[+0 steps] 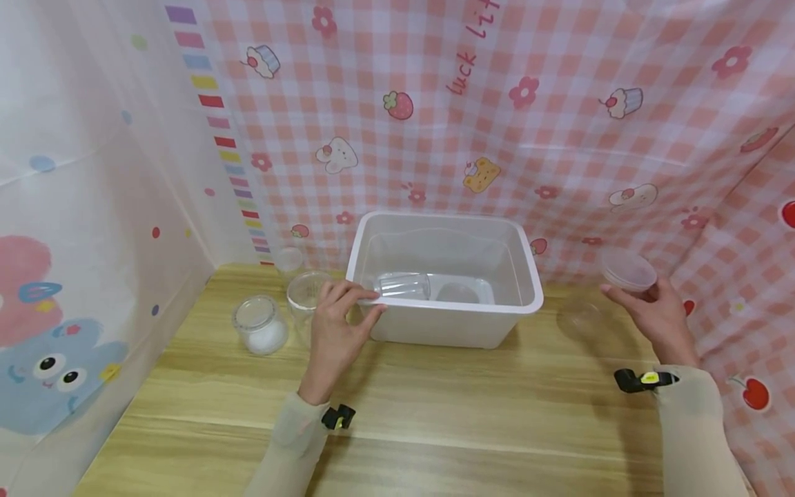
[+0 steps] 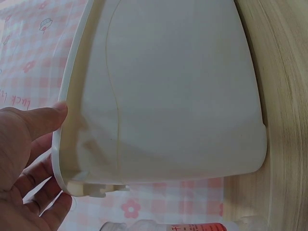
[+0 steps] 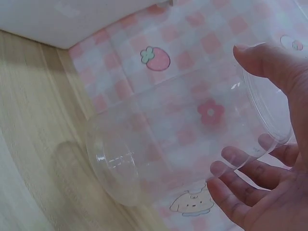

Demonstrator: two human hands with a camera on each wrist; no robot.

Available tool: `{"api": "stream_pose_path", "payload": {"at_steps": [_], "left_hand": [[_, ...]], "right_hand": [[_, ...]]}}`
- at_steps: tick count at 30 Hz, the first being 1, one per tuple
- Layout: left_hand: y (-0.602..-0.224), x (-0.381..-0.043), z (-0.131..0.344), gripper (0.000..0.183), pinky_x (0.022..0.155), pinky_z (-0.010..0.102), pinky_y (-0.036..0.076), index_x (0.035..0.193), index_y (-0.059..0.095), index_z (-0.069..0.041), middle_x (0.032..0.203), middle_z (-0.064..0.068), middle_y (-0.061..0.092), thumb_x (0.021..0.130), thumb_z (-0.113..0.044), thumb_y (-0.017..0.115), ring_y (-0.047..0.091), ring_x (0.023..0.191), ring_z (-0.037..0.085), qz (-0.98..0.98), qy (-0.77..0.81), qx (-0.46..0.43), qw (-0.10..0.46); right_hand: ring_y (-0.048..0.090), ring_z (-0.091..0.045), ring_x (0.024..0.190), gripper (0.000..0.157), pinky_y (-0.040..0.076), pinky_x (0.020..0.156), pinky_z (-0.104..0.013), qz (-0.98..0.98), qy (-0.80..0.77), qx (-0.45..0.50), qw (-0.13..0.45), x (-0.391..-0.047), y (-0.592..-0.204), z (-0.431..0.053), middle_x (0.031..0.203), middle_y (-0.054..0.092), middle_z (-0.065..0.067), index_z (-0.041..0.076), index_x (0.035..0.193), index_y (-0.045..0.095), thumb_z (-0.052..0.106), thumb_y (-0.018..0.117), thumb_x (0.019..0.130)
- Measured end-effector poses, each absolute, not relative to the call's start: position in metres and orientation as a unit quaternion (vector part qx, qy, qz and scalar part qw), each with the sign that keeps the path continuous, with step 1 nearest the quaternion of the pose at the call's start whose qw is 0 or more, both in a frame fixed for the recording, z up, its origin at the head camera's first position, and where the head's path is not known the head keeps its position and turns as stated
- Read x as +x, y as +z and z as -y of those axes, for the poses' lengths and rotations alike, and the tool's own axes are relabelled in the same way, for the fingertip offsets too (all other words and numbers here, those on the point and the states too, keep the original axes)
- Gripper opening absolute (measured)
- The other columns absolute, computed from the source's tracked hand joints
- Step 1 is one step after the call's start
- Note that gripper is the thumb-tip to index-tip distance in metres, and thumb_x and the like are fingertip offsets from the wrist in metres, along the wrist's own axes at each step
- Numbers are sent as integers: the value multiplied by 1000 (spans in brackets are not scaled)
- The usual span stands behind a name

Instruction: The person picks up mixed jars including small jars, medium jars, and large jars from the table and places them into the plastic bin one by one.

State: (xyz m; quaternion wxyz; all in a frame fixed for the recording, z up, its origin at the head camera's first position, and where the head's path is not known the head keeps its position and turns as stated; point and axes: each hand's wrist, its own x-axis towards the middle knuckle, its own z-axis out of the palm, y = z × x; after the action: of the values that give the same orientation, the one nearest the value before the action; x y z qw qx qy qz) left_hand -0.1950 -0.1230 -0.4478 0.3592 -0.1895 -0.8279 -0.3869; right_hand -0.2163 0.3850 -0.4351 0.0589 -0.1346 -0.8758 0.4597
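Note:
My left hand (image 1: pixel 337 331) holds the front left corner of a white plastic bin (image 1: pixel 447 324) by its rim. In the left wrist view the thumb lies on the rim's edge, with the fingers under the corner. Inside the bin a clear ribbed cup (image 1: pixel 405 286) lies on its side. To the right of the bin, my right hand (image 1: pixel 661 317) grips a clear plastic jar (image 3: pixel 159 139) near its top, thumb on one side and fingers on the other. The jar's round top (image 1: pixel 629 269) faces up. Its base is close to the table; whether they touch, I cannot tell.
Left of the bin stand a small lidded jar with white contents (image 1: pixel 259 326) and a clear container (image 1: pixel 307 291), partly behind my left hand. Another clear container (image 1: pixel 289 260) stands farther back. Printed cloth (image 1: pixel 435 152) hangs behind the wooden table (image 1: pixel 435 414) and along both sides.

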Motion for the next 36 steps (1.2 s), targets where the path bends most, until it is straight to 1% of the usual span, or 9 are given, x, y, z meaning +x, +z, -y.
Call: {"api": "stream_pose_path", "payload": {"at_steps": [2,9,10,12,14,16,18,25,36], "left_hand": [[-448,-195,123,22,80,32,44,93,78,-12,91,3,71,77,-18,92,55,91,23,826,-388,-190,361],[-448,-196,123,22,82,33,44,92,79,-12,92,3,71,76,-17,92,55,92,24,825,-392,-190,361],[-448,-196,123,22,81,33,44,92,79,-12,91,3,71,76,-17,92,55,92,24,825,-391,-189,362],[-448,-195,123,22,82,32,44,93,79,-13,92,3,71,76,-17,92,55,92,23,826,-390,-188,361],[-447,-195,123,21,82,32,44,93,79,-13,92,3,71,77,-18,92,55,92,24,827,-389,-188,359],[-448,-195,123,20,81,32,44,93,79,-13,92,2,71,78,-19,91,55,92,23,828,-389,-188,358],[-448,-195,123,20,81,33,44,94,79,-13,92,2,70,79,-20,90,55,91,23,829,-389,-187,355],[-448,-195,123,20,81,33,44,94,79,-13,93,3,71,79,-20,90,55,92,23,830,-390,-185,353],[-447,-195,122,20,81,33,45,94,79,-13,93,3,71,79,-21,91,55,92,23,829,-389,-187,356]], "right_hand": [[49,-8,123,89,43,86,-19,876,461,-129,58,-216,-433,-383,143,51,3,29,160,30,57,73,88],[51,6,105,81,45,76,-8,877,458,-113,89,-217,-428,-377,117,54,23,24,155,40,49,78,88],[51,7,104,79,45,76,-8,877,459,-107,94,-217,-426,-375,116,55,23,24,154,42,48,78,88],[52,6,106,78,46,76,-8,878,459,-100,97,-216,-424,-373,120,58,19,26,153,43,47,79,88],[52,3,111,79,45,77,-7,879,458,-98,95,-216,-421,-370,129,59,10,28,155,41,48,78,88],[51,-1,115,82,45,77,-7,880,454,-101,93,-216,-418,-367,138,56,1,29,156,38,50,78,88],[50,-2,116,83,45,78,-7,879,457,-101,93,-216,-416,-365,141,54,-3,29,157,37,49,78,88],[49,2,112,79,43,82,-8,877,461,-86,107,-215,-407,-357,133,55,8,26,156,40,44,78,89],[51,2,112,76,42,84,-6,873,467,-74,119,-214,-390,-348,137,56,6,31,154,43,42,81,88]]}}
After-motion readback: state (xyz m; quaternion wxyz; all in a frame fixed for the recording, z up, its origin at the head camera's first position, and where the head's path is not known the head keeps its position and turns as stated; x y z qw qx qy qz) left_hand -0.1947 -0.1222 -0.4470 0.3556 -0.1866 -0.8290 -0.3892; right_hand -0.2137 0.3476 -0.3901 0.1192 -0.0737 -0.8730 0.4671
